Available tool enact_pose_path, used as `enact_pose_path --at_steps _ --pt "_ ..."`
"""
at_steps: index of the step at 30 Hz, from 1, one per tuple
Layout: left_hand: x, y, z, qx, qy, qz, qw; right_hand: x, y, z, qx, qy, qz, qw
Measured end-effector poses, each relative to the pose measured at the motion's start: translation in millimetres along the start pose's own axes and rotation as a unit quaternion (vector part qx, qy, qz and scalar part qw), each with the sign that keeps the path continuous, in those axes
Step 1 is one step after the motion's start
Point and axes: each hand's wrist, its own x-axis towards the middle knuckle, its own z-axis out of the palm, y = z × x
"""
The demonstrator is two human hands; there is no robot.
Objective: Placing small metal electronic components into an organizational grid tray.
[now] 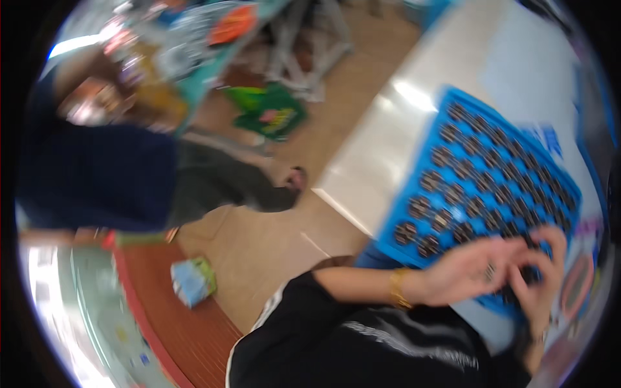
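Note:
My left hand [467,270], with a gold bracelet [398,288] at the wrist, lies palm up over the near edge of a blue tray [388,244]. Several small metallic pieces [490,273] rest in its palm, too blurred to name. From the right, my right hand [542,275] meets its fingertips, thumb and fingers curled together; anything between them is too small to make out. Rows of round dark metallic parts [475,207] fill the tray, and the hands cover some of those at its near right corner.
The tray lies on a pale table [369,168]. Beside my right hand is a pinkish oval loop [576,284]. Leftward, a person in dark clothes [116,174] is by another cluttered table. A green bag [275,116] and a blue-and-green packet [193,282] lie lower down.

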Motion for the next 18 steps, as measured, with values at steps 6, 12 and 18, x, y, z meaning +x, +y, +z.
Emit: enact_pose_path --at_steps 6,12,18 --pt "-10.6 16.6 29.6 0.119 -0.005 0.014 0.993 14.8 2.7 -5.4 0.014 0.007 -0.046 0.999" --pt "-7.3 11.7 26.9 0.143 -0.005 -0.010 0.990 2.8 5.3 0.2 -0.019 0.037 -0.057 0.997" --pt "-8.1 7.0 25.1 0.162 0.011 -0.021 0.986 2.8 4.3 -3.2 0.014 0.013 -0.029 0.999"
